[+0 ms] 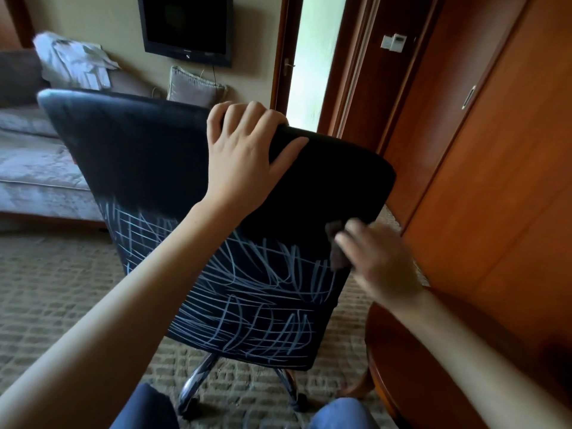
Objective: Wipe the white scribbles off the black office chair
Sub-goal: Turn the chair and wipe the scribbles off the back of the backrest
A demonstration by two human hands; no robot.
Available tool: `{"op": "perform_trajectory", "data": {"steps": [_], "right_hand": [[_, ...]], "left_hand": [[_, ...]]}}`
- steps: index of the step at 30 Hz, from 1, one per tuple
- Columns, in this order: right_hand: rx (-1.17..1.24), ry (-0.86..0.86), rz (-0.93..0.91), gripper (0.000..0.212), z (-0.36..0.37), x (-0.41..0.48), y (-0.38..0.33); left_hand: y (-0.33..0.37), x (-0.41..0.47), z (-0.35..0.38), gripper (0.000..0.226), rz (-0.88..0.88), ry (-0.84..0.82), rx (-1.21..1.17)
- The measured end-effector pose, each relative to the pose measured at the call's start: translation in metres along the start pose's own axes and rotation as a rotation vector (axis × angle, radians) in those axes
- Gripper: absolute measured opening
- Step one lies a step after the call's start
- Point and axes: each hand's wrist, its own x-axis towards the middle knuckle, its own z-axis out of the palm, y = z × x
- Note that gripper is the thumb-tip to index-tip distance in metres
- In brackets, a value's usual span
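The chair back (139, 150) is matt black cloth with no shine; the white scribbles (247, 305) over its lower half look dry and chalky. At 6 o'clock the chair legs (198, 376) are polished chrome metal. The carpet (46, 289) is rough, ribbed loop pile. At 9 o'clock the sofa (31, 168) wears soft, velvety grey cloth. The wardrobe doors (495, 181) at 3 o'clock and the round table (402, 351) at 5 o'clock are smooth varnished wood with a sheen. The dark wad (339, 260) held in the right hand (380, 261) seems soft cloth, though blur hides its texture
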Motion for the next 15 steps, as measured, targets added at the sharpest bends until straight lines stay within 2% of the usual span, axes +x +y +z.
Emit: {"op": "perform_trajectory", "data": {"steps": [1, 4, 6, 9, 11, 13, 15], "right_hand": [[0.007, 0.075, 0.043, 0.02, -0.011, 0.013, 0.009], [0.021, 0.224, 0.049, 0.018, -0.027, 0.031, 0.028], [0.04, 0.171, 0.045, 0.02, -0.014, 0.014, 0.027], [0.085, -0.084, 0.039, 0.042, 0.019, -0.038, 0.001], [0.139, -0.209, 0.025, 0.045, 0.029, -0.06, -0.012], [0.193, -0.204, 0.046, 0.043, 0.024, -0.055, -0.01], [0.174, -0.067, 0.084, 0.034, 0.008, -0.028, 0.003]], "left_hand": [[0.0, 0.0, -0.001, 0.043, 0.0, -0.004, -0.001], [-0.002, 0.002, -0.002, 0.043, 0.002, -0.016, -0.006], [-0.004, 0.002, -0.003, 0.042, 0.015, -0.022, -0.006], [-0.004, 0.001, -0.003, 0.042, 0.026, -0.03, -0.01], [-0.005, 0.0, -0.003, 0.043, 0.022, -0.025, -0.011], [-0.005, -0.002, -0.002, 0.043, 0.015, -0.017, -0.007], [-0.006, -0.001, -0.001, 0.044, 0.013, -0.015, -0.006]]}}
